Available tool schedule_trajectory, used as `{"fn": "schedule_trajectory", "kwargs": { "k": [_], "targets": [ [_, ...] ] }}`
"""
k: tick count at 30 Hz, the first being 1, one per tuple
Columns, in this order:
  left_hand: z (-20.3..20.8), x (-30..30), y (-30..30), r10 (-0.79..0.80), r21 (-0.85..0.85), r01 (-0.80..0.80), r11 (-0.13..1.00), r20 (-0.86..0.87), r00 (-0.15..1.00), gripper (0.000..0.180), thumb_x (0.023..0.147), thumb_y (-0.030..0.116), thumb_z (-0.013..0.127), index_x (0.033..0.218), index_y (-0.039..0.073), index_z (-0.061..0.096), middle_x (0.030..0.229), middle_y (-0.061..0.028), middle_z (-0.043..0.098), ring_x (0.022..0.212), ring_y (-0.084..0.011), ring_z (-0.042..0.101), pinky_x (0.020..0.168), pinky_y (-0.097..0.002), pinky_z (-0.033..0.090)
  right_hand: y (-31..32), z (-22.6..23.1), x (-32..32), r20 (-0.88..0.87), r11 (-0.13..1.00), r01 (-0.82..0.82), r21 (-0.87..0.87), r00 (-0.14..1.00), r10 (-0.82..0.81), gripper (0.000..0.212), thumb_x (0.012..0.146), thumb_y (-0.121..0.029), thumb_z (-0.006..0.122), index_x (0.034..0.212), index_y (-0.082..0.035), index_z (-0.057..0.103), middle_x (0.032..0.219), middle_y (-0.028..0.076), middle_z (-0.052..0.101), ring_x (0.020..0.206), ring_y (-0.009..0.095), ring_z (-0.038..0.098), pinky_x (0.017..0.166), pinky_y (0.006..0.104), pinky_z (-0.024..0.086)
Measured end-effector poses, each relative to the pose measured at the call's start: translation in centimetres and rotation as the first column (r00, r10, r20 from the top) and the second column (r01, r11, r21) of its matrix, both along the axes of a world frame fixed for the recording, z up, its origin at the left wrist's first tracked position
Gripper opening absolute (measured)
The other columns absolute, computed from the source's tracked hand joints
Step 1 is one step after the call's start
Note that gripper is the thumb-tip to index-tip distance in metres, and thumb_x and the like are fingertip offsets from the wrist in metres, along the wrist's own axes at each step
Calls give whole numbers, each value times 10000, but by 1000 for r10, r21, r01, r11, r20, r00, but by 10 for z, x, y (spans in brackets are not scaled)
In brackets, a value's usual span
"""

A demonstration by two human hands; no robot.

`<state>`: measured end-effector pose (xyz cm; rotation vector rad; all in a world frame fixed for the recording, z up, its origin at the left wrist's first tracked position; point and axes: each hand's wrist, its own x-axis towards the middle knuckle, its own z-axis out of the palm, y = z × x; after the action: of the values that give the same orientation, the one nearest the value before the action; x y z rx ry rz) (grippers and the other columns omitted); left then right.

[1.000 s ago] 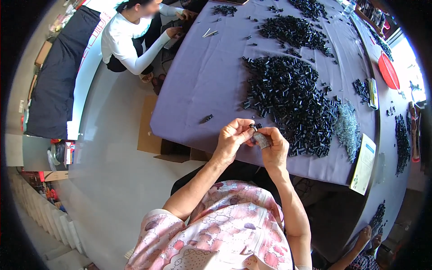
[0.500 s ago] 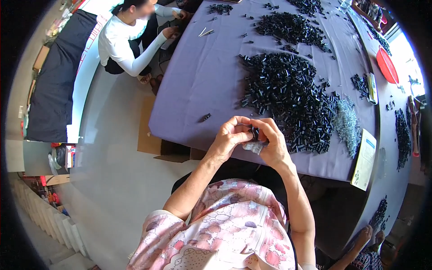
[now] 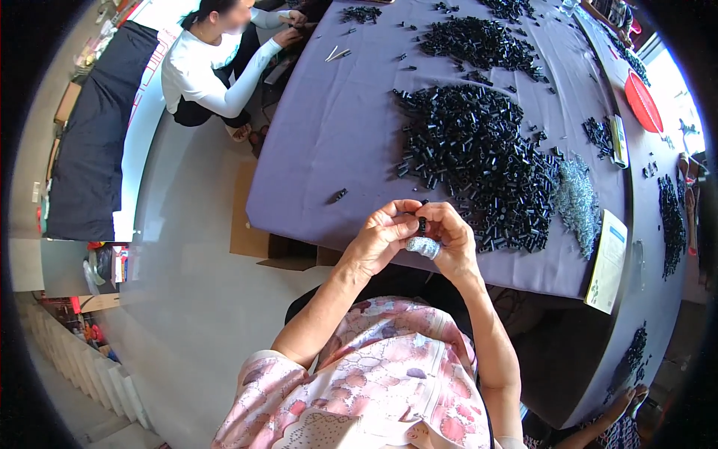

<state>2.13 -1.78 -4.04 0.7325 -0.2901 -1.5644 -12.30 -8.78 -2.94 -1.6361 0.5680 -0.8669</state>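
Observation:
Both my hands meet over the table's near edge, beside a large pile of small black tubular pieces [image 3: 471, 142]. A small black piece [image 3: 422, 224] is pinched between them. My left hand [image 3: 380, 238] is closed on its left side, thumb and forefinger together. My right hand [image 3: 454, 238] closes on it from the right with bent fingers. Under the piece, against my right hand, is a pale grey-white lump [image 3: 423, 247]; whether it is a finger wrapping or something held, I cannot tell. One loose black piece [image 3: 339, 195] lies on the cloth left of my hands.
A purple cloth covers the table [image 3: 314, 135]. Clear small pieces [image 3: 576, 191] are heaped right of the black pile, near a pale booklet [image 3: 606, 262]. A red basket [image 3: 644, 102] stands far right. A co-worker [image 3: 217, 71] sits at the far left; an open carton [image 3: 250, 224] is below the table edge.
My hands have shifted slightly, and the black piece and pale lump between them show more clearly. The co-worker at the far left has moved their hands a little.

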Motion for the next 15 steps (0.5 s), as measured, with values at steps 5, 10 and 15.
{"fn": "schedule_trajectory", "kwargs": {
  "k": [5,10,15],
  "targets": [
    [0,0,-1,-5,-5,5,1000,-17,1000,299,850,52,648,1134,36,553,982,-56,625,919,-156,597,880,-302,471,1,4,0,-35,999,15,-50,999,-17,340,685,-34,776,970,-28,591,943,46,592,677,108,535,580,231,454],
    [-3,-1,-1,-4,-24,4,1000,4,1000,288,849,57,649,1119,34,552,972,-59,623,916,-160,596,877,-302,469,3,7,0,-75,992,46,-116,996,-55,342,690,-61,772,981,-33,595,938,65,600,671,135,553,586,247,463],
    [-4,0,0,-4,-38,3,999,-12,1000,292,854,46,639,1128,32,540,968,-63,623,920,-160,598,877,-309,468,4,14,0,-109,977,69,-201,990,-93,314,708,-66,746,983,-38,596,932,84,605,682,177,572,604,268,475]
  ]
}}
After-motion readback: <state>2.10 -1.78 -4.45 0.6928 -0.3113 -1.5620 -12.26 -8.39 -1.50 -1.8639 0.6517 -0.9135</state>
